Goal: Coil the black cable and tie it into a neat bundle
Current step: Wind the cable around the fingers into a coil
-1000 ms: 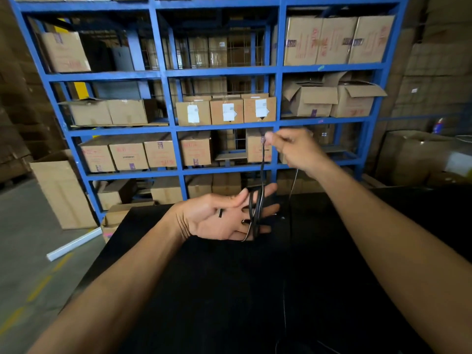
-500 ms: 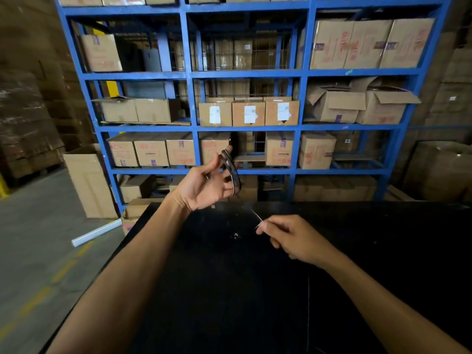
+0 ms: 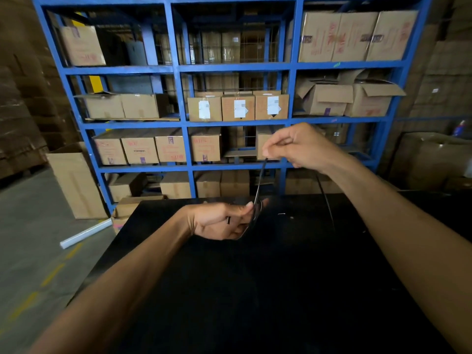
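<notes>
A thin black cable (image 3: 260, 182) runs taut from my right hand down to my left hand. My left hand (image 3: 219, 221) hovers over the far part of the black table (image 3: 229, 290), palm up, fingers curled around several small loops of the cable. My right hand (image 3: 298, 146) is raised above and to the right, pinching the cable between thumb and forefinger. Another stretch of the cable (image 3: 327, 200) hangs from under the right hand down to the tabletop, where it is lost against the black surface.
A tall blue shelf rack (image 3: 184, 67) full of cardboard boxes stands just behind the table. An open box (image 3: 74, 182) and a white tube (image 3: 84, 233) lie on the concrete floor at left. More boxes (image 3: 431, 159) stand at right.
My right hand rose from the tabletop to above and right of the left hand, pulling the cable taut. My left hand dropped from shelf height to just over the table.
</notes>
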Demonstrator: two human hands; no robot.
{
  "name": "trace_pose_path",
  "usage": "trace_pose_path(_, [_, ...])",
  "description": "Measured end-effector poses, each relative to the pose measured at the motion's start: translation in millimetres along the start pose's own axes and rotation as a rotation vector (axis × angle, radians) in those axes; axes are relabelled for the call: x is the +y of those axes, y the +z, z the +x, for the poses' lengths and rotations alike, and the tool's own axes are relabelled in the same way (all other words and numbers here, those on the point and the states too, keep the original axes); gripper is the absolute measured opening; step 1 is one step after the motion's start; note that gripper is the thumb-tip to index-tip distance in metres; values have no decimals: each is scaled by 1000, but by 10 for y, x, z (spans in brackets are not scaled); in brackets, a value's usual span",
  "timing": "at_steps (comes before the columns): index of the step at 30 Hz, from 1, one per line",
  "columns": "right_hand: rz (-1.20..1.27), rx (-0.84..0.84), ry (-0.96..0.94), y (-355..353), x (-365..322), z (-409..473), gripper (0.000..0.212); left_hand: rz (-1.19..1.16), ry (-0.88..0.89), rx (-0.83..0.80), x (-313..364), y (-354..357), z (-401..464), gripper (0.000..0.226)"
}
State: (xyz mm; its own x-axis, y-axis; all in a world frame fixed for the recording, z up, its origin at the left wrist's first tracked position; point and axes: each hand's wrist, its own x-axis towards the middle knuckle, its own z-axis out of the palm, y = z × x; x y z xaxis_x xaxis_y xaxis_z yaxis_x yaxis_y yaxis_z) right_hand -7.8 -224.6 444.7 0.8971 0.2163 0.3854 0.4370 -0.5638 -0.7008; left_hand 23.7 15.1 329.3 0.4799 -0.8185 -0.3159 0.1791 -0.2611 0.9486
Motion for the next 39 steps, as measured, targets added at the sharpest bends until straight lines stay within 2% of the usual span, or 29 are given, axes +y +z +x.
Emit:
trace_pose_path(5, [-63,24,29,190,368,47,9,-143,233,-227,144,189,-125,54])
trace_pose_path(8, [-30,-21,105,565,642,-63,27,-200,399,-310,346,178,-173,56])
trace_pose_path(9, [-15,-35,123,708,709,-120,26,-243,456,-311,426,151,-188,55])
trace_pose_path(11, [20,-58,151,967,786,-262,21,-339,539,-235,578,51,-213,55])
trace_pose_path(12, [28,-68,167,1068,807,-335,26,-372,563,-173,633,-24,-223,55])
trace_pose_path(16, [88,-140,232,1228,789,-598,30,-447,573,70,664,-366,-265,49])
trace_pose_path(20, [102,-184,198,1003,567,-738,23,-364,464,270,450,-589,-289,39])
trace_pose_path(24, [170,-122,172,556,240,-647,16,-265,294,336,138,-659,-184,42])
trace_pose_path(28, [261,-20,140,157,45,-357,15,-232,154,271,-37,-541,-37,53])
trace_pose_path(31, [189,28,81,22,27,-116,16,-186,100,85,-45,-340,39,52])
trace_pose_path(35, [-17,165,39,3,228,160,17,-189,124,-139,-2,-74,81,50])
trace_pose_path(39, [-128,127,95,225,580,179,21,-226,225,-284,186,74,5,56])
